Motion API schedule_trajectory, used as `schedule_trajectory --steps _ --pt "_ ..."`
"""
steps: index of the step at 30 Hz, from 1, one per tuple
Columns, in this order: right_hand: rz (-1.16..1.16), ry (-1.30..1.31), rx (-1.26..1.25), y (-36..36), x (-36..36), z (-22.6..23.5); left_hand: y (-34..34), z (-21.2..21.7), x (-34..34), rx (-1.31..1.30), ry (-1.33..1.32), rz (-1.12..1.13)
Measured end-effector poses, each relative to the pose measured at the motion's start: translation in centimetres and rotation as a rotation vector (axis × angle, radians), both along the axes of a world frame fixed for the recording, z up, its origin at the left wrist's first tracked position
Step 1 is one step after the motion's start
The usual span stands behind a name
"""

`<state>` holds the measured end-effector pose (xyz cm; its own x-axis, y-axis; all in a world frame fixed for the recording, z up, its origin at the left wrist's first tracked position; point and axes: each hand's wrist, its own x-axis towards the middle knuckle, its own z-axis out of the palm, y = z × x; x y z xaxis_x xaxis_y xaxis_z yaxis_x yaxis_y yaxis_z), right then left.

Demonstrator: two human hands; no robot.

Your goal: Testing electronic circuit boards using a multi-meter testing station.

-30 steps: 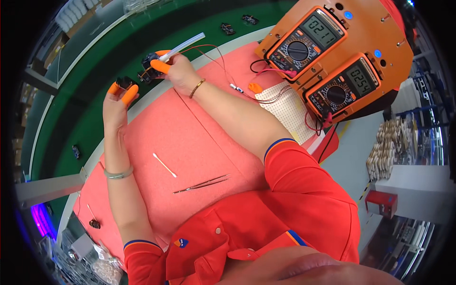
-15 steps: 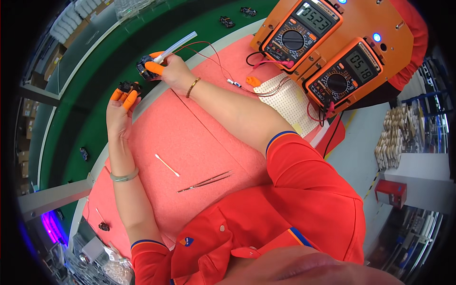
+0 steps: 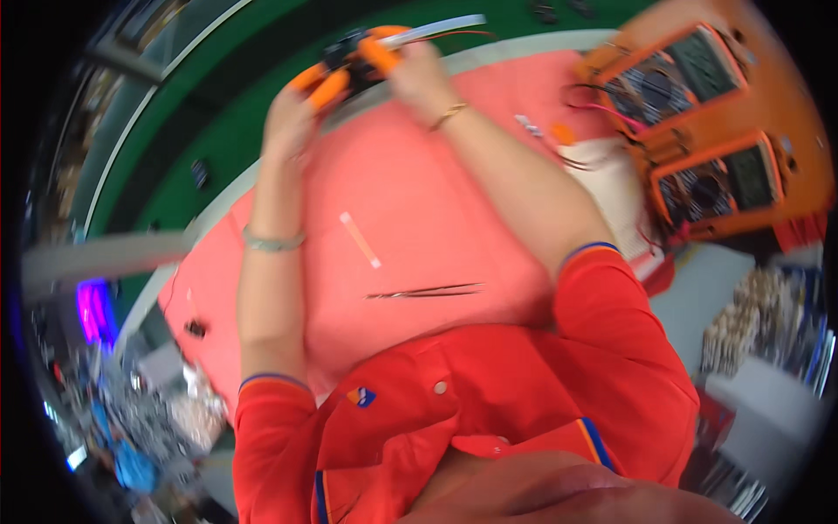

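Above the far edge of the pink mat (image 3: 419,192), my two hands are close together, blurred by motion, with orange finger cots on the fingertips. My right hand (image 3: 417,79) is closed on a small dark toy car (image 3: 343,50), and a translucent tube (image 3: 447,28) sticks out of its grip to the right. My left hand (image 3: 297,109) is closed, its fingertips at the car's near side. The small black part seen in them earlier now merges with the dark car. On the mat lie a white-tipped cotton swab (image 3: 360,238) and metal tweezers (image 3: 425,292).
Two orange multimeters (image 3: 676,83) are mounted on an orange panel (image 3: 790,79) at the right, with wires onto the mat. An orange finger cot (image 3: 562,134) lies nearby. Beyond the mat runs a green belt (image 3: 166,166) carrying another small dark car (image 3: 201,173). A grey post (image 3: 113,251) stands left.
My hands have come together, bringing the black part up to the toy car. The whole view has shifted, so the mat, tools and multimeters appear further right.
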<state>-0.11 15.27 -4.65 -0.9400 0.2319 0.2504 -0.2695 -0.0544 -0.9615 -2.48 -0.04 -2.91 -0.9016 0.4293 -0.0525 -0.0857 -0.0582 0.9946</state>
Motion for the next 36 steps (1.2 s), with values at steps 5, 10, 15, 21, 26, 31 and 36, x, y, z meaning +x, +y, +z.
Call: schedule_trajectory --steps 5,10,15,21,26,31,36 --pt "0.038 -0.034 -0.111 -0.5 0.4 0.8 0.1 -0.1 0.1 0.201 -0.018 0.044" --pt "-0.06 -0.104 -0.358 -0.6 0.4 1.7 -0.2 0.3 -0.2 0.271 -0.135 0.057" --pt "0.06 0.075 -0.175 -0.9 0.4 0.6 -0.6 0.0 -0.3 0.202 -0.122 0.088" --pt "0.134 -0.038 -0.214 -0.6 0.7 0.0 0.1 -0.4 -0.1 0.053 -0.052 0.105" --pt "0.116 0.01 -0.19 -1.5 1.0 -0.2 0.3 -0.4 0.4 -0.002 -0.022 0.161" --pt "0.181 0.01 -0.473 0.6 -0.2 0.3 0.2 0.0 0.2 -0.036 0.238 0.196" --pt "0.041 -0.041 -0.559 1.9 -0.7 0.1 -0.1 1.3 0.5 0.34 0.218 0.015"
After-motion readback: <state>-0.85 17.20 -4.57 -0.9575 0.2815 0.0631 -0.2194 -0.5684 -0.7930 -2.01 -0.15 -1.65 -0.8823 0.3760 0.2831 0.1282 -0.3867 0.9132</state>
